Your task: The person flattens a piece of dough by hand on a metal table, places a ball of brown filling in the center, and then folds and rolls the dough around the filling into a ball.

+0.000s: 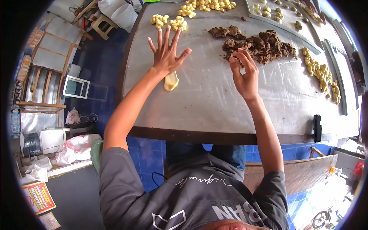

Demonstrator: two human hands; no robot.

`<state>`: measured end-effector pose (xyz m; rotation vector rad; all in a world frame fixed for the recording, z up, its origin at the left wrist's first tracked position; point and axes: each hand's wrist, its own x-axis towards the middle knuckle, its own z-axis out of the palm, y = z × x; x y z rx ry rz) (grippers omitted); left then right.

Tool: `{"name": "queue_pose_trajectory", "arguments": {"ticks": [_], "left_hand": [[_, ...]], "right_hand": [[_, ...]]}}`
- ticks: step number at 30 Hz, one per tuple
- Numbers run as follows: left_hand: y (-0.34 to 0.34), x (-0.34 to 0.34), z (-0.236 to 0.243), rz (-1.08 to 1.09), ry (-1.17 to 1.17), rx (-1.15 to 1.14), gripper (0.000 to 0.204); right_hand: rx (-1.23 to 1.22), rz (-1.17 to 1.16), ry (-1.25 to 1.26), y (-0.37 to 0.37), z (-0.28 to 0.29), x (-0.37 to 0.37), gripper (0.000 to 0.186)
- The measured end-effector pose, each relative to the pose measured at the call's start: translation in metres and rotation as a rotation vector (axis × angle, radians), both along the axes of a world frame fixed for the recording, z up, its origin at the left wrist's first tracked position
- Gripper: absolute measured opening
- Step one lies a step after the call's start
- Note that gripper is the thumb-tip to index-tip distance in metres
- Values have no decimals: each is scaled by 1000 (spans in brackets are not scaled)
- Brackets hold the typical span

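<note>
My left hand (165, 53) is spread flat, palm down, over the far end of a flattened piece of pale dough (171, 81). The dough's near end shows below the wrist, and the rest is hidden under the hand. Just beyond the fingertips sit small clusters of yellowish dough balls (178, 23). My right hand (246, 74) has its thumb and fingers drawn together at the near left edge of a heap of brown crumbly paste (268, 46). A bit of the paste seems to be in the pinch, though the fingers partly hide it.
A metal-topped table (199, 107) spans the view. More dough balls (320, 71) lie at its right, near a tray (264, 15) of round pieces at the far right. A black case (317, 128) rests by the front edge. A stool (104, 27) stands on the floor at left.
</note>
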<state>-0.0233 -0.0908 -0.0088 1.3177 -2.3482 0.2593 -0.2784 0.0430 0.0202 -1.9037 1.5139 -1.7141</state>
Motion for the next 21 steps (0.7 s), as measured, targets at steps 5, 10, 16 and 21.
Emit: {"name": "queue_pose_trajectory", "arguments": {"ticks": [5,10,16,21], "left_hand": [[23,-6,14,82,153,-17,89],[43,32,3,120,-46,12,88],[25,19,23,178,61,-70,86],[14,23,0,219,-47,2,86]], "right_hand": [[-22,-21,50,-2,0,-8,25],[-33,11,45,0,0,-4,24],[-40,22,58,0,0,-6,24],[-35,16,71,-1,-2,-6,23]]}}
